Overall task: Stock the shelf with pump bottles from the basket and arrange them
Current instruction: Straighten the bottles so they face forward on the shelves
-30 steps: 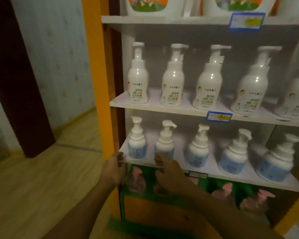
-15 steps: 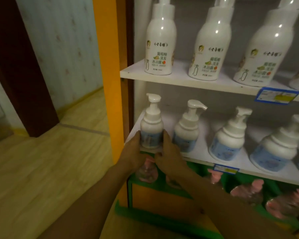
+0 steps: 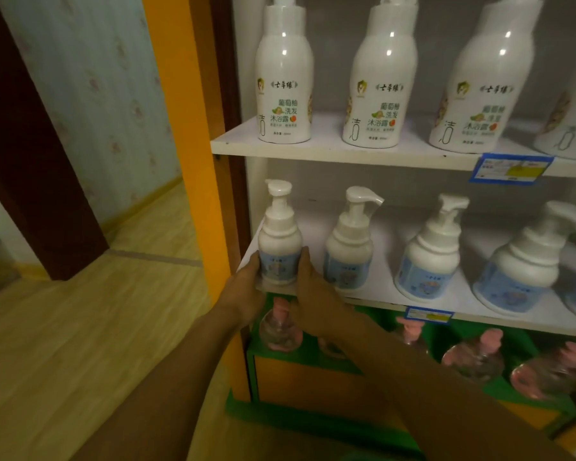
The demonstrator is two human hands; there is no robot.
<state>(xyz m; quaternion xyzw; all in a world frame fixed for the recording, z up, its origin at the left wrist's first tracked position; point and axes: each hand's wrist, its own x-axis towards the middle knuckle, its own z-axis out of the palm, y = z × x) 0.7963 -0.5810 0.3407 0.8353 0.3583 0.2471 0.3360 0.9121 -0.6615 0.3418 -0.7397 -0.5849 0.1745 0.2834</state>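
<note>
Bottle in hand: the leftmost pump bottle (image 3: 279, 251) stood upright at the front left corner of the middle shelf (image 3: 363, 296), first in a row of like bottles
Left hand: the left hand (image 3: 246, 287) cupped the bottle's left side, fingers curled onto its blue label
Right hand: the right hand (image 3: 308, 287) cupped the right side, thumb up against the label near the neighbouring bottle (image 3: 348, 257)
Why held so: a grip from both sides looked meant to square the bottle, pump forward, in line with the row
Bottle against fingers: it sat between the two hands, base on the shelf, pump head above the fingertips
Basket: not in view
Other shelves: taller white bottles (image 3: 284, 81) above, pink-pump bottles (image 3: 280, 327) below
</note>
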